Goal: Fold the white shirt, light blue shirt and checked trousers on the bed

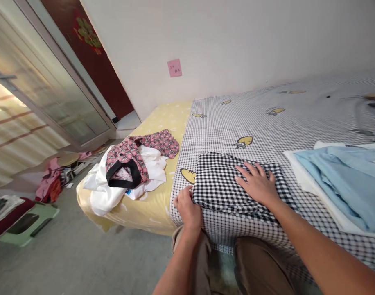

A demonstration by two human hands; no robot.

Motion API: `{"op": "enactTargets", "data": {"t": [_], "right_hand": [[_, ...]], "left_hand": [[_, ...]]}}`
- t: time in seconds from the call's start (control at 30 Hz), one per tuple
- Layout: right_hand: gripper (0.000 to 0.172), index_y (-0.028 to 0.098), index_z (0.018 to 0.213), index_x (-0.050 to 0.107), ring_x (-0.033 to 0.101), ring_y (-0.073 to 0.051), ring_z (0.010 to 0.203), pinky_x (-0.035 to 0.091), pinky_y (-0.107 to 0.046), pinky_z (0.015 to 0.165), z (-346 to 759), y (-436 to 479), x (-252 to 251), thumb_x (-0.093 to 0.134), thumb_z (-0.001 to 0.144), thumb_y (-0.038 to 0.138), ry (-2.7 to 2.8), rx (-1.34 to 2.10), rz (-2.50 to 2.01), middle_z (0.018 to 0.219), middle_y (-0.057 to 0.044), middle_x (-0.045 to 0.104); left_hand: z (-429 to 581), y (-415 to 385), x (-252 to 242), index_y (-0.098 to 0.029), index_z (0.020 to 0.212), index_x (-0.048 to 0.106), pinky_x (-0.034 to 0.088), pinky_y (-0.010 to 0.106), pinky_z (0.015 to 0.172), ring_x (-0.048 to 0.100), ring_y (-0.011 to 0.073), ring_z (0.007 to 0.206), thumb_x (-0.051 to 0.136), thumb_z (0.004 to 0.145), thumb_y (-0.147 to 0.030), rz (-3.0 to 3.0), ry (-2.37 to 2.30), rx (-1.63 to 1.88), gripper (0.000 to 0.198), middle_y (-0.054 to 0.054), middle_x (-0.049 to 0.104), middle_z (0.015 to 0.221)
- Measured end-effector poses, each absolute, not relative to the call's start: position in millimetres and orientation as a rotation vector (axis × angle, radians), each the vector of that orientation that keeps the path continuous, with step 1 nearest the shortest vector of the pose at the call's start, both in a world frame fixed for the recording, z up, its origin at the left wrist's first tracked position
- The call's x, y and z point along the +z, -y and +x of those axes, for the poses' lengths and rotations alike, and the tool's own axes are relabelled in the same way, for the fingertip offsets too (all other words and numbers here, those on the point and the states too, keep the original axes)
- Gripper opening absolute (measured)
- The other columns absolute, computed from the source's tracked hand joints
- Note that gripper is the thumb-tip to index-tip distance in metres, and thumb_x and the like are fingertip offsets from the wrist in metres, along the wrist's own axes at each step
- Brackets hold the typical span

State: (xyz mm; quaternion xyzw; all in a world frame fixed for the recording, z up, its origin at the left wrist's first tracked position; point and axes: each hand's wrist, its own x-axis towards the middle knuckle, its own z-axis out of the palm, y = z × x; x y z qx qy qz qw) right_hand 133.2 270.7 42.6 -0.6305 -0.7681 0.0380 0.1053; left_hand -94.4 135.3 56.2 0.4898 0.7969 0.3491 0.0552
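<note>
A black-and-white checked garment [218,184], folded into a flat bundle, lies near the bed's front edge. My right hand [258,182] rests flat on top of it, fingers spread. At the bundle's lower left corner is my left hand [189,209], its fingers bent and closed at the cloth's edge; its thumb is not clear to see. Right of the bundle lies a stack of folded clothes, with a light blue garment [344,176] over white cloth [304,174].
On the yellow sheet [157,213] at left, a pink floral garment [158,143] with a black band lies over white clothing [106,200]. A green stool [32,223] bearing cloth stands on the floor. The wall [236,41] borders the bed's far side.
</note>
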Motion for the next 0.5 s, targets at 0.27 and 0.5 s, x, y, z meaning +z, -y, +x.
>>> {"op": "enactTargets", "data": {"t": [0.27, 0.5], "right_hand": [[0.072, 0.042, 0.155, 0.041, 0.021, -0.037, 0.154, 0.023, -0.069, 0.118, 130, -270, 44, 0.010, 0.096, 0.070, 2.257, 0.123, -1.850, 0.168, 0.002, 0.031], [0.068, 0.042, 0.154, 0.042, 0.022, -0.035, 0.154, 0.021, -0.068, 0.119, 127, -269, 46, 0.017, 0.097, 0.067, 2.252, 0.124, -1.817, 0.167, 0.003, 0.032]], "left_hand": [[-100, -132, 64, -0.025, 0.123, 0.062, 0.029, 0.046, 0.114, 0.058, 0.0253, 0.113, 0.041, 0.075, 0.001, 1.707, -2.558, 0.627, 0.059, 0.008, 0.065, 0.113], [-156, -107, 94, -0.033, 0.133, 0.061, 0.027, 0.056, 0.120, 0.051, 0.0285, 0.136, 0.060, 0.078, -0.018, 1.833, -2.178, 0.325, 0.057, 0.007, 0.059, 0.142]]}}
